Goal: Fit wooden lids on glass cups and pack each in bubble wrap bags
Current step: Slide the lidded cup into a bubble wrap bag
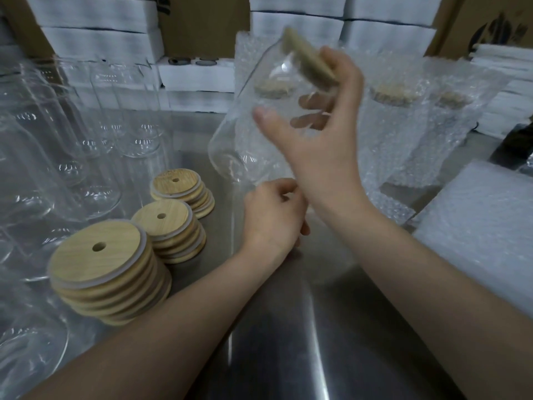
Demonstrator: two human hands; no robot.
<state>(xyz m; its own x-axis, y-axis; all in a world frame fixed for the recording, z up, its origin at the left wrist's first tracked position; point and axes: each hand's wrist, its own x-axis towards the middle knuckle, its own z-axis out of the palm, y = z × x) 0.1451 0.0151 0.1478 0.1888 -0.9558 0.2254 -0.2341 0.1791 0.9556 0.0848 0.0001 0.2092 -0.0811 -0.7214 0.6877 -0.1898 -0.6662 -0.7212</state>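
Both hands clamp: right hand [314,134] on lidded glass cup [239,131], left hand [274,215] pinching bubble wrap bag [243,46].

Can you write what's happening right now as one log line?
step: bagging | right hand: holds cup, tilted, lid on | left hand: pinches bag edge | spare lids: three stacks on table
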